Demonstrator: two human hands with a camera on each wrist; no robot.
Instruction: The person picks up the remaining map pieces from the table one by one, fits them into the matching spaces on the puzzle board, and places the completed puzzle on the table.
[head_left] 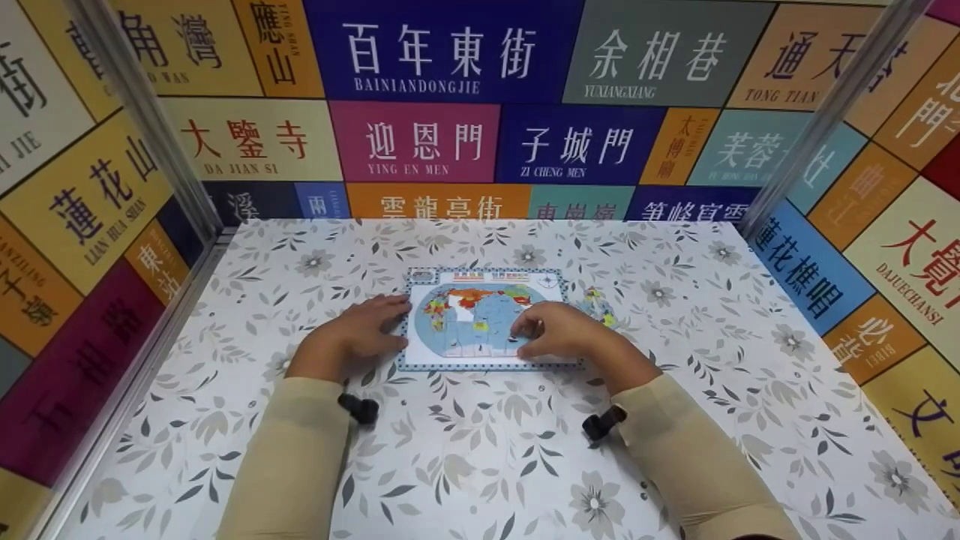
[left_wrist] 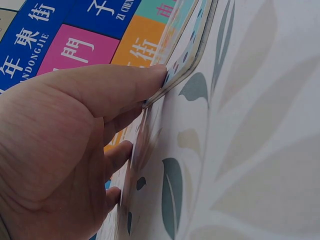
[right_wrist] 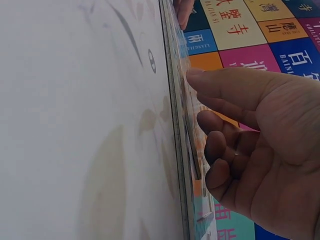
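A world map jigsaw puzzle [head_left: 491,319] lies flat on the table, in a white board with a blue dotted border [head_left: 480,367]. Parts of the map are white, without coloured pieces. My left hand [head_left: 365,328] rests at the board's left edge with fingers extended; in the left wrist view its thumb touches the board's corner [left_wrist: 187,57]. Over the right part of the map is my right hand [head_left: 566,331], thumb and forefinger bent toward the surface, tips apart. The right wrist view shows that hand [right_wrist: 270,135] beside the board with loosely curled fingers; no piece is visible between them.
A small pile of coloured puzzle pieces [head_left: 598,306] lies just right of the board, partly behind the right hand. A leaf-patterned cloth covers the table [head_left: 480,457]. Walls of coloured street-name signs [head_left: 442,52] enclose the back and sides, with metal posts [head_left: 825,105] at the corners.
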